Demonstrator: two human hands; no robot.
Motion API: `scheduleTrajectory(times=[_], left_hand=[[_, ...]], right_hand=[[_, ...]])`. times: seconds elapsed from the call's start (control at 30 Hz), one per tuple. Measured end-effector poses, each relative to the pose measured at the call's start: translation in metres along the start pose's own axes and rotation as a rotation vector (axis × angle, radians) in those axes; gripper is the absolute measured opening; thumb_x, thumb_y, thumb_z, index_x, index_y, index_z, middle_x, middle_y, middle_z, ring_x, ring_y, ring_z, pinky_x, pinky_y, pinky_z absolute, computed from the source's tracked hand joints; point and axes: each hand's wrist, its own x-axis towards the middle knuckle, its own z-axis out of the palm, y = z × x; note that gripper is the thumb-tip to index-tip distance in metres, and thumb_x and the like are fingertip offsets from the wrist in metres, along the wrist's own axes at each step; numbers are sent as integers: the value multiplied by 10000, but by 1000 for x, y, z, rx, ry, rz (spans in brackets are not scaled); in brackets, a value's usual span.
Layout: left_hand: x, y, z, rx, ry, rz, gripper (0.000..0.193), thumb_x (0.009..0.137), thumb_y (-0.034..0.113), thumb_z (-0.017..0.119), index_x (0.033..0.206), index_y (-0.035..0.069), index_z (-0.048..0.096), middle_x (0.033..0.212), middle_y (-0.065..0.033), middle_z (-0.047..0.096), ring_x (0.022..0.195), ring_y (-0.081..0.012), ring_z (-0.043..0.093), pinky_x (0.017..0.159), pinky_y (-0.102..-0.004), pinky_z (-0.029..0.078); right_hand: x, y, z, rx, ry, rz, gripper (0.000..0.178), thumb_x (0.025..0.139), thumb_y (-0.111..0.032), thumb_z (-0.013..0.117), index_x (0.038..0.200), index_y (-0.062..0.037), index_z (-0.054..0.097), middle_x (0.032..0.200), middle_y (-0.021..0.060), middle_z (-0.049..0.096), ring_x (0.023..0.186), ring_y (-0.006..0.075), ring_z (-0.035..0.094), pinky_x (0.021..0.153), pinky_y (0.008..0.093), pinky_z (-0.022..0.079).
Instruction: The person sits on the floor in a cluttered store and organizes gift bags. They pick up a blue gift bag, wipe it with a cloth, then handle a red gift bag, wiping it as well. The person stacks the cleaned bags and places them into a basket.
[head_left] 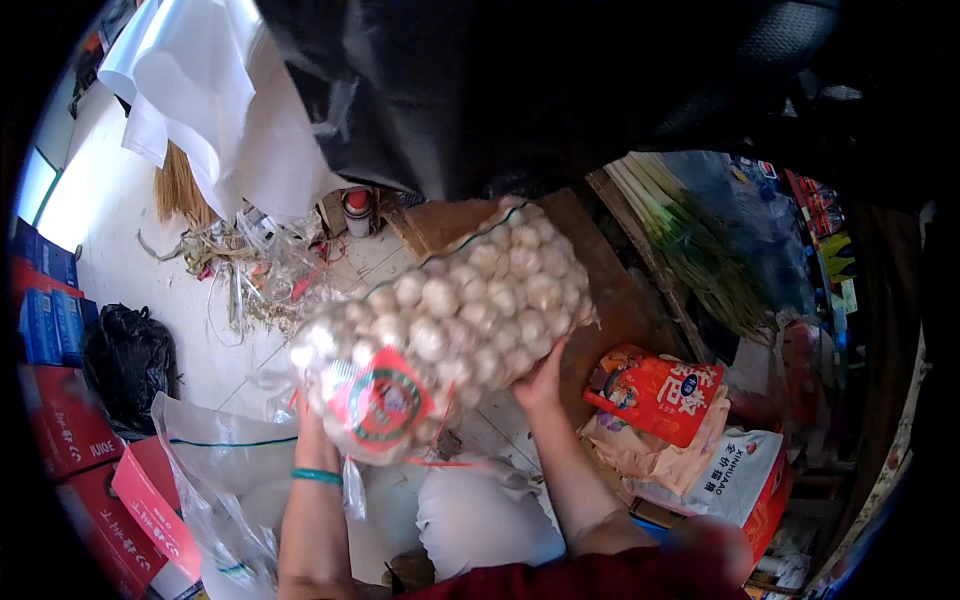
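Note:
A long net bag of garlic [465, 310], full of pale bulbs, lies slantwise across the middle of the view between my two hands. Its lower left end carries a red diamond label [385, 400] with a green ring. My left hand [314, 432] supports that end; the bag hides most of its fingers. Under the right side presses my right hand [541, 380], its thumb visible along the mesh and its other fingers hidden beneath. A teal band [316, 475] circles my left wrist. Loose red string hangs off the bag's near end.
Left stand red boxes [65, 420], a black plastic bag [128, 360] and a clear sack [225, 450]. Plant scraps and plastic litter [255, 265] lie near a spray can [357, 210]. To the right are leeks [690, 235] and a red packet [655, 393]. Black sheeting [480, 90] hangs ahead.

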Motion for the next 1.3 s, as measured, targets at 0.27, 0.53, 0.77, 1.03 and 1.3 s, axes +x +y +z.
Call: scheduleTrajectory(times=[0.27,0.53,0.77,1.03,1.3], left_hand=[[152,-56,124,-195,-148,48,307,898,288,521,1069,37,565,1018,-81,616,938,-240,599,819,-419,513],[146,-65,129,144,-155,-162,662,898,595,376,1390,158,310,1376,-65,408,1189,-283,461,853,-531,433],[93,-60,186,258,-203,-39,934,862,354,620,1423,26,-50,1388,-163,306,1232,-307,377,973,-405,391],[76,-57,179,569,-154,-189,918,857,447,588,1437,220,-87,1402,-120,339,1220,-334,406,893,-606,361],[-90,51,124,1262,-17,502,539,817,233,663,1245,-36,476,1243,-216,520,1165,-311,498,973,-364,386]], right_hand=[[132,-115,52,-198,-47,-139,750,856,-633,423,1406,-143,283,1426,76,318,1295,268,326,1057,449,282],[127,-104,96,-668,81,-127,1064,751,-600,628,1444,-273,-110,1500,80,107,1318,328,236,943,585,321],[130,-101,104,-676,9,-264,1139,744,-466,709,1423,-272,-184,1493,99,130,1304,352,260,900,622,341],[153,-116,96,-765,80,-254,1021,796,-438,670,1427,-322,-124,1462,89,216,1245,333,364,883,579,384],[57,27,-3,-1029,-56,-230,327,881,-310,549,1147,-127,494,916,-3,506,796,113,480,579,304,416]])
